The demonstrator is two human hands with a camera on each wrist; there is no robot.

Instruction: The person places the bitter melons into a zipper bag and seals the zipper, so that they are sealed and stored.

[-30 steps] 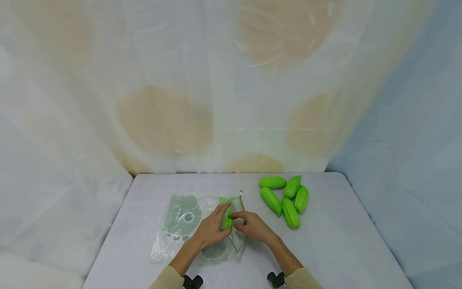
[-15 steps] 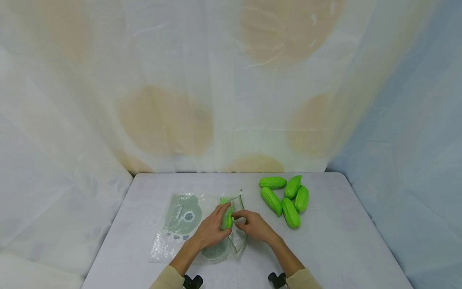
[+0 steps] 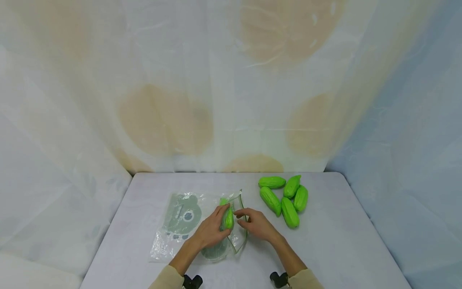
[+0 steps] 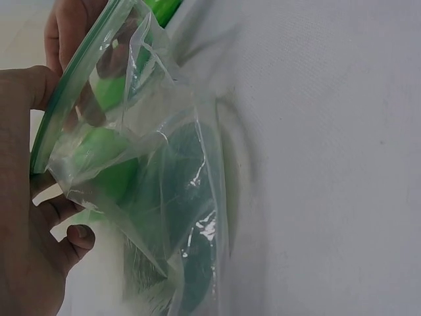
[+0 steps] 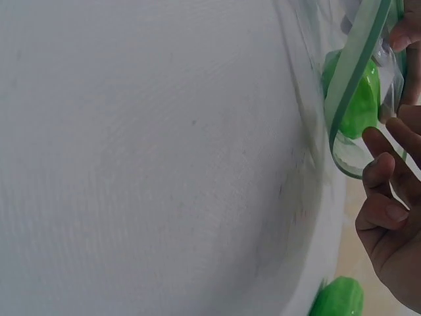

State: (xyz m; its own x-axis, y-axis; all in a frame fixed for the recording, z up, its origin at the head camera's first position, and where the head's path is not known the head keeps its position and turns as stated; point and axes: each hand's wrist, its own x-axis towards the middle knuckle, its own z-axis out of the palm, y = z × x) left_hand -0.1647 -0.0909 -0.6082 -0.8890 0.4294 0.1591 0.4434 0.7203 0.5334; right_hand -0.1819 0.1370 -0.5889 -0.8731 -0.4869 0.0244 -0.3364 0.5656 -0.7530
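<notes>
Gourd (image 3: 229, 220) Found Inside Clear Bag (image 4: 191, 178)

The left hand (image 3: 211, 228) is laid on the bag, fingers spread; the right hand (image 3: 255, 224) is held near its rim (image 5: 358, 66), fingers loosely bent. Five more gourds (image 3: 290, 212) are grouped on the desk (image 3: 335, 237).

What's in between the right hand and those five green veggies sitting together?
Only bare table. The head view shows it: no object lies between the right hand and the five green veggies.
</notes>
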